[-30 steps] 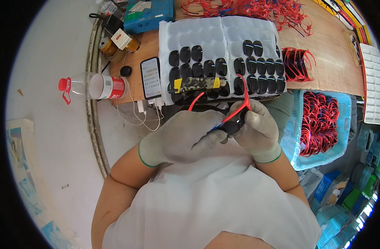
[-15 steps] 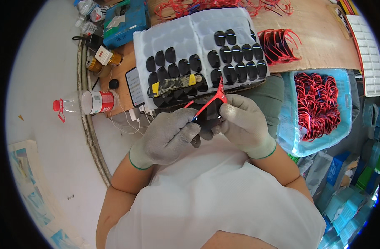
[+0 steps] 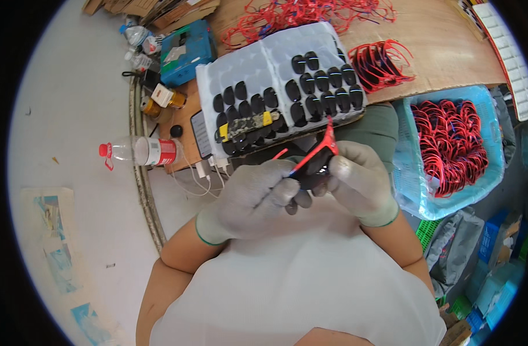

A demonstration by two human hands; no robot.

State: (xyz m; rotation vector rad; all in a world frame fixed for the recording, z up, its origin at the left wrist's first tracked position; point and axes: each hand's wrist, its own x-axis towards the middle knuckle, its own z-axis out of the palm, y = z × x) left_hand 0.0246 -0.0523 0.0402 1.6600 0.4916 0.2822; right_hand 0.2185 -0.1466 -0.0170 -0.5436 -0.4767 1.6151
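Between my two gloved hands is a pair of red sunglasses (image 3: 317,163) with dark lenses, held low in front of my body. My left hand (image 3: 252,196), in a grey knit glove, is closed on one side of the frame. My right hand (image 3: 361,181), gloved alike, pinches the other side near the hinge, where a red temple points up. My fingers hide part of the lenses. Just beyond the hands lies a white-covered tray (image 3: 246,63) with rows of loose dark lenses (image 3: 313,106). A camouflage-patterned strip with yellow ends (image 3: 246,126) rests across its left part.
A light-blue basket (image 3: 495,155) full of red frames stands at the right. More red frames (image 3: 382,63) lie on the wooden table (image 3: 437,46), with a tangled pile at the back. At left are a phone (image 3: 200,132), cables, a plastic bottle (image 3: 143,151) and a teal box (image 3: 186,52).
The whole view has shifted a little. Both hands keep hold of the sunglasses, which now sit slightly farther right in the picture.
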